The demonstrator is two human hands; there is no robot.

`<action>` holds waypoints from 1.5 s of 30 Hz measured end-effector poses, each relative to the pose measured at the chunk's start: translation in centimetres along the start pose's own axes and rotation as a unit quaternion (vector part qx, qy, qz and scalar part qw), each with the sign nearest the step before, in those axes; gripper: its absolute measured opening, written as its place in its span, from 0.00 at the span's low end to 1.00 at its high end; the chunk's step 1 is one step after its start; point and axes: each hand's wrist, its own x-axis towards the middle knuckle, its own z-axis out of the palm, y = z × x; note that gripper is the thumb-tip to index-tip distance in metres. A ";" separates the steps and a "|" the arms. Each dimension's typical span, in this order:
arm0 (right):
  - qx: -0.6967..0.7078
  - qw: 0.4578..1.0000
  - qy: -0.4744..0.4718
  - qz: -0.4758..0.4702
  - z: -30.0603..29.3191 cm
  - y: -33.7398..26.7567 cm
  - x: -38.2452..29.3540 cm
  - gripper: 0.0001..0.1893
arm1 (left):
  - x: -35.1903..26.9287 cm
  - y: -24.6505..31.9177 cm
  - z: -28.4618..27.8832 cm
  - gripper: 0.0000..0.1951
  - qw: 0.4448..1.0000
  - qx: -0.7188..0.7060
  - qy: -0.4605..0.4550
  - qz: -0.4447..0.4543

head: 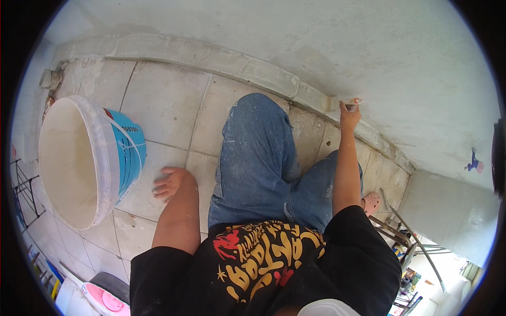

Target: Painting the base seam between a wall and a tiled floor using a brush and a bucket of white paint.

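My right hand point(350, 115) is raised at the foot of the wall, fingers closed around a small hand tool point(355, 101) with a pale handle marked in red. It looks like a paintbrush, its working end turned towards the low ledge point(272, 73); whether it touches is hard to tell. My left hand point(172, 183) holds nothing, its fingers spread above or on the floor tiles. Left of that hand is a large plastic bucket point(128, 148) with a blue printed side, a whitish smeared rim and a thin handle. Its inside is pale; the depth of any contents cannot be judged.
The grey-white wall point(253, 23) bears damp-looking patches. Large stained tiles point(162, 98) cover the floor. A pipe stub point(49, 79) sticks out at far left. Behind me are a pink basin point(104, 298), a metal-framed chair point(389, 233) and a long pole point(423, 252).
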 end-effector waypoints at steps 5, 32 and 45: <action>-0.195 0.980 0.032 -0.004 -4.6 1.3 -0.2 0.19 | 0.3 -0.5 0.6 0.30 0.997 0.044 -0.024 -0.053; -0.124 0.985 0.118 0.011 -2.6 0.4 -2.7 0.11 | 0.4 -0.1 -0.3 0.28 0.936 0.191 -0.058 -0.288; 0.405 0.894 -0.013 0.190 -3.0 -3.2 -3.6 0.09 | 0.1 0.4 -0.1 0.28 0.944 0.157 -0.089 -0.276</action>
